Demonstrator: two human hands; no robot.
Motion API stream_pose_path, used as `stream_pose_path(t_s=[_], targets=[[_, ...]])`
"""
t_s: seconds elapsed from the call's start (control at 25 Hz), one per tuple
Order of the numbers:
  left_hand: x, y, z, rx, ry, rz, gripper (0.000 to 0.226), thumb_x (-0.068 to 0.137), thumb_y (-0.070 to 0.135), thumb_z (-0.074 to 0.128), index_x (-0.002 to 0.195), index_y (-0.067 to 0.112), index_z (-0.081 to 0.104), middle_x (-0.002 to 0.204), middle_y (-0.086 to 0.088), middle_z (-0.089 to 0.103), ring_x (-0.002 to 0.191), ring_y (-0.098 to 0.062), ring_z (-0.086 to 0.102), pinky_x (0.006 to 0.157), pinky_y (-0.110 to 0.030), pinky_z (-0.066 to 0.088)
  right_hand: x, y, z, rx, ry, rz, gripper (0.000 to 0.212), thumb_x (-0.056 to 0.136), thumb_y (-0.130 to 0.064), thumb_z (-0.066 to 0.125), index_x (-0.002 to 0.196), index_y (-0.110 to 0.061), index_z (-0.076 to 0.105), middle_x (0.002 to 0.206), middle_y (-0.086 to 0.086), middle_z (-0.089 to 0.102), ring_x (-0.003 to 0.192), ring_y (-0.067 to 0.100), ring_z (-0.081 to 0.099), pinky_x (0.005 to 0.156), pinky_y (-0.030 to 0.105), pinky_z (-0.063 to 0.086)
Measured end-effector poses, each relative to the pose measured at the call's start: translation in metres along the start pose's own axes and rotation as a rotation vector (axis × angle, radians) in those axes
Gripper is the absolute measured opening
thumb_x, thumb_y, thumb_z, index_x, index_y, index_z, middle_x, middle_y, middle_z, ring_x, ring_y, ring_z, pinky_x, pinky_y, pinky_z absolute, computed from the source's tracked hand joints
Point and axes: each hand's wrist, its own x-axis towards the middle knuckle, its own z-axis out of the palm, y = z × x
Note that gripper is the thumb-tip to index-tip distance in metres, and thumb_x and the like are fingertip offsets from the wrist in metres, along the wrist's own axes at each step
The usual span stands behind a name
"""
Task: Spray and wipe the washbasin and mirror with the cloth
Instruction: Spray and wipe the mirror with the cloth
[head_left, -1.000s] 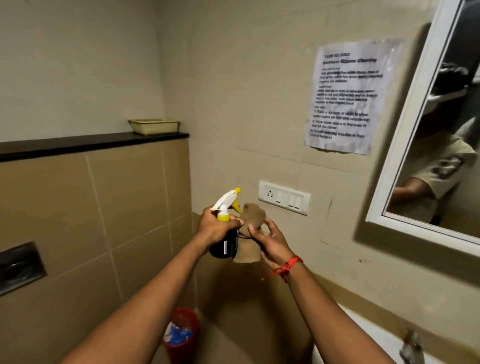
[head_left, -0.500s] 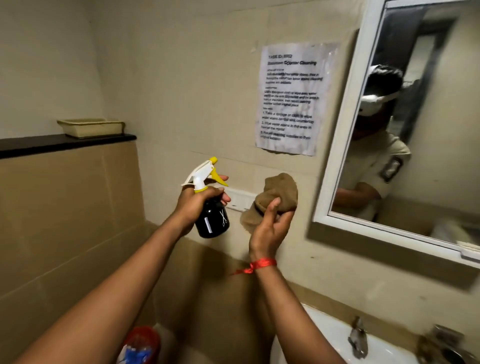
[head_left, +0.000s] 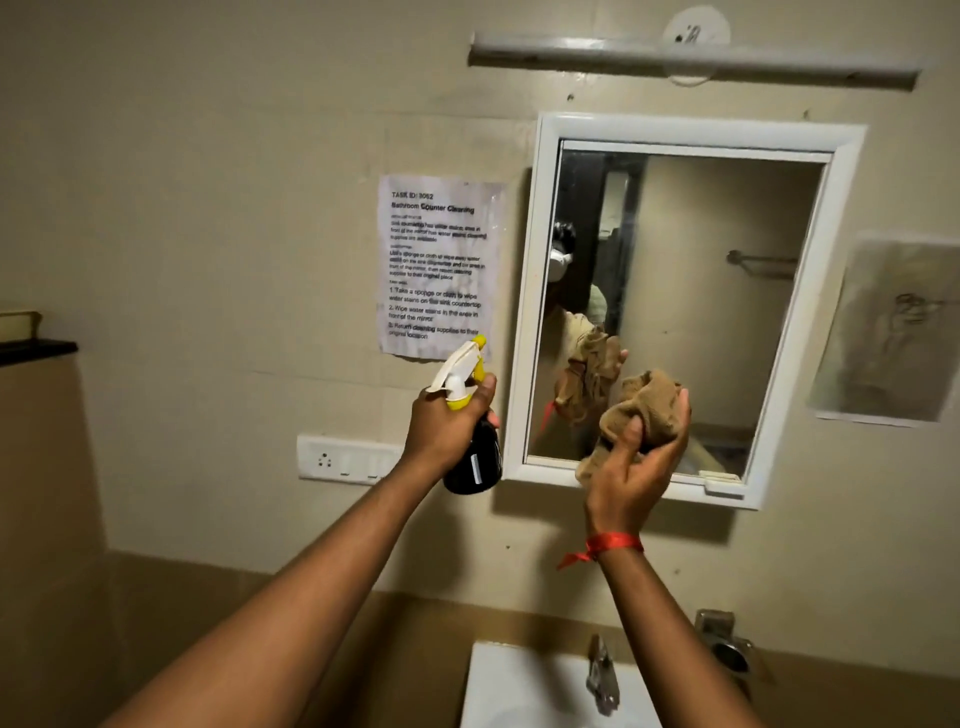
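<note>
A white-framed mirror (head_left: 701, 291) hangs on the beige wall in front of me. My left hand (head_left: 447, 426) grips a black spray bottle (head_left: 475, 457) with a white and yellow trigger head, held just left of the mirror's lower left corner with the nozzle pointing up and right. My right hand (head_left: 636, 462) holds a bunched brown cloth (head_left: 644, 410) in front of the mirror's lower edge, apart from the glass. The white washbasin (head_left: 519, 686) with a metal tap (head_left: 602, 675) shows at the bottom.
A printed task sheet (head_left: 439, 267) is taped left of the mirror, above a white switch plate (head_left: 343, 460). A tube light (head_left: 691, 60) runs above the mirror. Another paper (head_left: 893, 332) hangs on the right. A dark ledge (head_left: 36, 348) juts out far left.
The view has swung right and up, so the whole mirror now faces me. Both hands have moved right with it, and the cloth now sits in front of the mirror's lower part.
</note>
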Motion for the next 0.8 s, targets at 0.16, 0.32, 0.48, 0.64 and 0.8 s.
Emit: stream_pose_path(t_s=[0.16,0.32,0.48,0.64,0.8], targets=[[0.034,0.035,0.014,0.081,0.034,0.096,0.034,0.094,0.051,0.063,0.072,0.026,0.066,0.070,-0.007,0.078,0.077,-0.022,0.076,0.086,-0.038,0.058,0.008,0.002,0.003,0.013,-0.040,-0.042,0.057,0.099,-0.030,0.048,0.152,-0.016,0.031,0.156,0.003,0.037,0.142,0.021,0.041,0.111,0.055,0.042],[0.044,0.036,0.018,0.030,-0.040,0.152,0.031,0.092,0.054,0.063,0.100,0.025,0.071,0.073,-0.006,0.079,0.076,-0.022,0.078,0.086,-0.042,0.061,0.027,-0.010,0.035,-0.063,-0.105,-0.213,0.056,0.098,-0.021,0.049,0.150,-0.006,0.033,0.157,0.014,0.033,0.146,0.026,0.034,0.119,0.048,0.033],[0.044,0.013,0.003,-0.044,-0.032,0.128,0.037,0.093,0.049,0.065,0.111,0.016,0.071,0.075,-0.011,0.078,0.070,-0.021,0.074,0.079,-0.034,0.057,0.110,-0.057,0.107,-0.157,-0.302,-0.537,0.069,0.083,0.005,0.046,0.150,-0.006,0.037,0.159,0.019,0.026,0.149,0.030,0.026,0.123,0.020,0.016],[0.052,-0.001,-0.004,-0.090,0.035,0.158,0.013,0.093,0.045,0.065,0.105,0.051,0.065,0.097,-0.004,0.079,0.066,-0.026,0.072,0.077,-0.037,0.060,0.229,-0.125,0.213,-0.803,-0.406,-0.849,0.062,0.089,-0.026,0.049,0.150,-0.024,0.038,0.161,0.007,0.028,0.152,0.032,0.016,0.124,0.050,0.007],[0.055,-0.016,-0.001,-0.072,0.063,0.161,0.031,0.097,0.037,0.064,0.097,0.068,0.063,0.106,0.000,0.077,0.065,-0.025,0.072,0.078,-0.035,0.058,0.253,-0.118,0.236,-1.064,-0.654,-1.001,0.060,0.091,-0.051,0.038,0.142,-0.022,0.044,0.158,0.004,0.033,0.153,0.030,0.014,0.122,0.056,0.010]])
